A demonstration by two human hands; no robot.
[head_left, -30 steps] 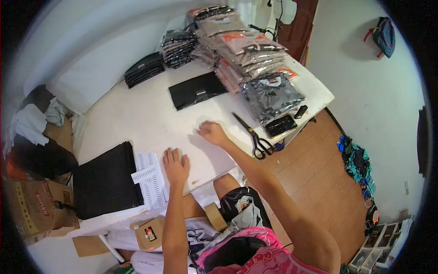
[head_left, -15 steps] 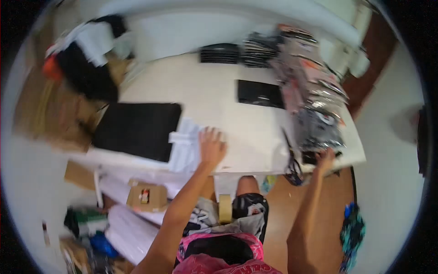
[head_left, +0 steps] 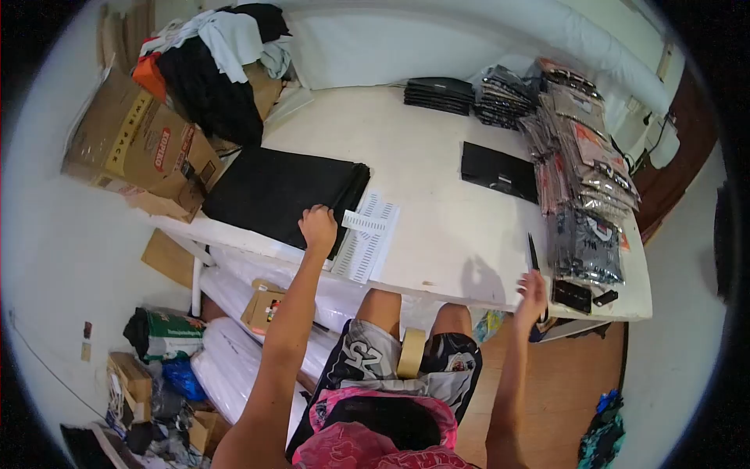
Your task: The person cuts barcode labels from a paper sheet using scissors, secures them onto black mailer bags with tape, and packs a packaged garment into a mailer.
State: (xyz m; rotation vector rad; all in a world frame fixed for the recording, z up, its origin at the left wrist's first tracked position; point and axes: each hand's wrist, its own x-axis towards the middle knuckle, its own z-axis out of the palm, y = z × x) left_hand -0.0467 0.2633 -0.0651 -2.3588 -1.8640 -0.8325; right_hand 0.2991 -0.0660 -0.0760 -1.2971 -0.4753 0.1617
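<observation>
My left hand (head_left: 318,228) is at the front right edge of a stack of flat black bags (head_left: 281,191), its fingers curled closed on that edge. White label sheets (head_left: 367,238) with rows of small dark print lie just right of the stack, a narrow strip across the top one. My right hand (head_left: 531,295) is at the table's front edge with its fingers apart, holding nothing visible. It overlaps the scissors (head_left: 533,252), whose blades point away from me and whose handles are partly hidden. A black phone (head_left: 572,296) lies right of this hand, beside a small black object (head_left: 605,298).
Packed clear-bagged garments (head_left: 590,187) are piled along the table's right side. A single black packet (head_left: 500,170) and black stacks (head_left: 439,95) lie farther back. A cardboard box (head_left: 144,144) and clothes (head_left: 211,86) stand left. A tape roll (head_left: 412,353) rests on my lap.
My left hand has moved from the label sheets leftward to the black stack's edge. My right hand has left the phone and shifted left to the scissors. The view has turned left.
</observation>
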